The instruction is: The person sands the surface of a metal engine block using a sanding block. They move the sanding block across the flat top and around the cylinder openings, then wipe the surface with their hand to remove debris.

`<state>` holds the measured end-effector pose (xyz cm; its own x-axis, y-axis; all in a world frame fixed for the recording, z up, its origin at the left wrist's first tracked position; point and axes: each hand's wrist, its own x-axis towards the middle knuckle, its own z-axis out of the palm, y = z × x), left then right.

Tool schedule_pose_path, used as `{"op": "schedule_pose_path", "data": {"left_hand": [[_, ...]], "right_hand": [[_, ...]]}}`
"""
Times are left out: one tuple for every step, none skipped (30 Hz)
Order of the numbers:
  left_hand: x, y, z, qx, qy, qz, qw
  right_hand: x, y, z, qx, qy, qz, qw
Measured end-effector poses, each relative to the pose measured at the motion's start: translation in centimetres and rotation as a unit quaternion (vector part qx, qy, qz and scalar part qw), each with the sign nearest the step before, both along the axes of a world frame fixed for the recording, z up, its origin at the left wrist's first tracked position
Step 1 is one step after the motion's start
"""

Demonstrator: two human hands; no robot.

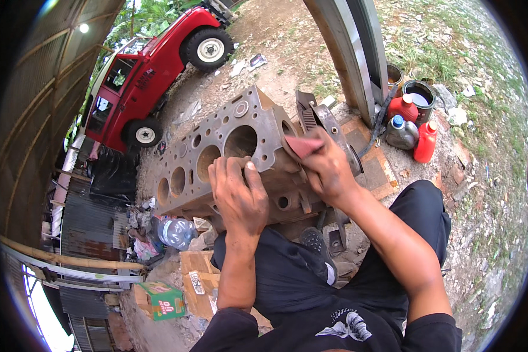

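Observation:
A rusty brown engine block lies in front of me, its flat face with a row of large round bores turned up. My left hand rests on the near edge of that face beside the bores, fingers bent and apart, holding nothing that I can see. At the block's right end, my right hand is closed on a folded piece of reddish sandpaper. The sandpaper is at the block's end face; whether it touches the metal I cannot tell. Behind the right hand sits a dark metal part with teeth.
A steel post rises just beyond the block. Right of it stand red bottles, a grey bottle and open cans. A clear plastic bottle and a green box lie left. A red car stands behind.

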<state>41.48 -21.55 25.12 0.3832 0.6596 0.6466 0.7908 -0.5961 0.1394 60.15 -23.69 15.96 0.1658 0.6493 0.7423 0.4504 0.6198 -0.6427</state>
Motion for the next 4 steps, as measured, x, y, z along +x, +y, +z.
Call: {"op": "schedule_pose_path", "data": {"left_hand": [[0.1, 0.1, 0.0, 0.001, -0.001, 0.001, 1.000], [0.3, 0.1, 0.2, 0.002, -0.002, 0.001, 1.000], [0.3, -0.1, -0.1, -0.005, -0.001, 0.004, 1.000], [0.2, 0.1, -0.1, -0.006, 0.000, 0.002, 1.000]], "right_hand": [[0.0, -0.5, -0.5, -0.018, 0.012, 0.011, 1.000], [0.0, -0.3, -0.9, -0.011, 0.018, 0.022, 1.000], [0.2, 0.1, -1.1, 0.007, -0.010, 0.010, 1.000], [0.9, 1.1, -1.0, 0.025, -0.038, -0.001, 0.999]]}}
